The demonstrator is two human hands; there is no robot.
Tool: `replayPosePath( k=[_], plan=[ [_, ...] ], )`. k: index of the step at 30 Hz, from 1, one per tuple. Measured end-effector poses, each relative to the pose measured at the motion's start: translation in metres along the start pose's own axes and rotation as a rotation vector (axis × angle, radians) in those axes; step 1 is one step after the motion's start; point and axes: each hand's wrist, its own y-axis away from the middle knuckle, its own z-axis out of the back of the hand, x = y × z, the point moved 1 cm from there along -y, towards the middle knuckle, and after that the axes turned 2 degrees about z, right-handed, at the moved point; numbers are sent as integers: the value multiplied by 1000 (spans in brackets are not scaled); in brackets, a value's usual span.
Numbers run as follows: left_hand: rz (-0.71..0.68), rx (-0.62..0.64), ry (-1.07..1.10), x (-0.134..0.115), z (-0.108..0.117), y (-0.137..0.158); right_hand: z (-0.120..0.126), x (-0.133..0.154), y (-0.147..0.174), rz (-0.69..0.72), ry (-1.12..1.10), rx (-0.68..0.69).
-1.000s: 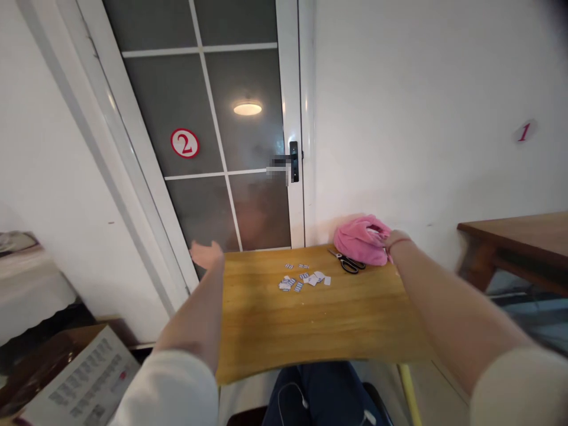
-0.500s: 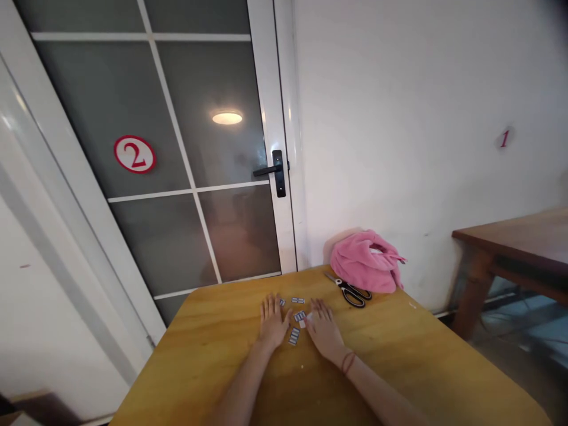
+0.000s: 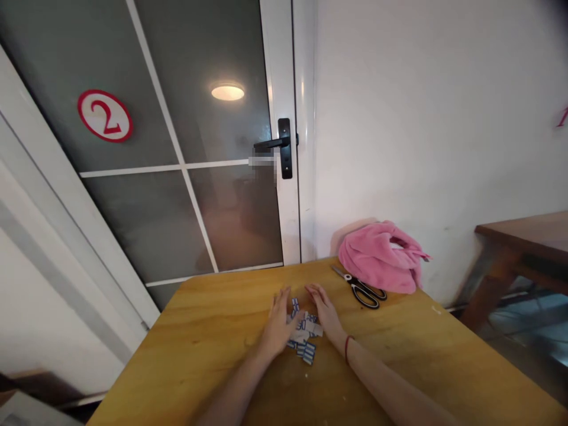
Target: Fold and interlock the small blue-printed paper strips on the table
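Observation:
Several small blue-and-white printed paper pieces [image 3: 306, 331] lie in a loose, overlapping heap on the wooden table [image 3: 213, 331]. My left hand [image 3: 280, 322] rests along the heap's left side, fingers stretched forward and thumb reaching over the pieces. On the opposite side, my right hand [image 3: 327, 313] stands on its edge with the fingers extended, a red cord round the wrist. Both palms face inward around the heap, and neither hand grips a piece. Some pieces are partly hidden by the left hand and thumb.
Black-handled scissors [image 3: 361, 290] lie at the back right, beside a bunched pink cloth [image 3: 381, 257] against the wall. A glazed door [image 3: 284, 225] with a black handle [image 3: 284, 148] stands behind the table. Another wooden table [image 3: 528, 234] is at the far right.
My hands have turned from lying flat to standing on edge around the pieces. The spread pieces are now gathered into a heap, with more of them showing. The camera view has shifted closer.

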Motion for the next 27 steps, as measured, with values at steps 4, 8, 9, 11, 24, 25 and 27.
replayPosePath(
  k=[4,8,9,11,24,25,27],
  plan=[
    [-117,236,-246,-6,0,15,-16,5,11,-145,-163,114],
    [-176,216,-225,-15,0,21,-14,7,26,-243,-386,30],
    [-186,191,-201,-16,1,23,-9,7,31,-218,-390,-15],
    [-182,125,-178,-18,6,26,-1,8,40,-159,-385,-76],
    [-350,120,-376,-43,0,43,5,24,51,-228,-383,-58],
    [-348,107,-398,-43,0,43,5,25,52,-228,-386,-52],
    [-349,88,-430,-42,-1,44,7,25,53,-223,-390,-36]
  ],
)
